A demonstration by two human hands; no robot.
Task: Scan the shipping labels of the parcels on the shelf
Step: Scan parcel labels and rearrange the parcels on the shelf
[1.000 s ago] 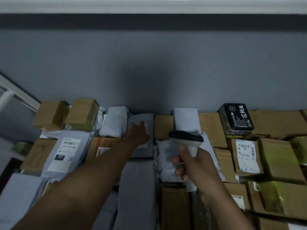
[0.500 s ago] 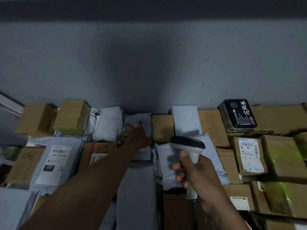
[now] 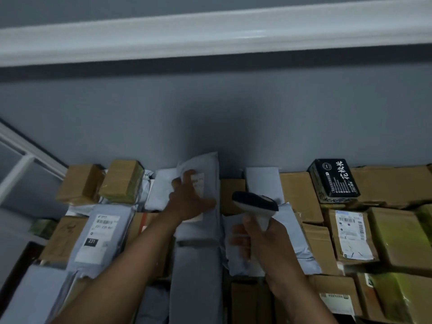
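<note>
My left hand (image 3: 189,202) lies with fingers spread on a grey mailer bag (image 3: 205,181), which stands tilted up against the wall; my thumb runs along its lower face and my fingertips hold its upper left edge. Its shipping label (image 3: 198,183) shows pale just right of my fingers, partly hidden under my palm. My right hand (image 3: 259,239) is curled round the handle of a barcode scanner (image 3: 256,203), whose dark head sits just right of my left hand and points toward the bag. All around my hands the shelf is packed with parcels. Left of my left forearm lies a grey mailer marked 231 (image 3: 100,235). Beyond my right hand sits a black printed box (image 3: 333,180), and below it a brown carton (image 3: 350,235) bearing a white barcode label.
</note>
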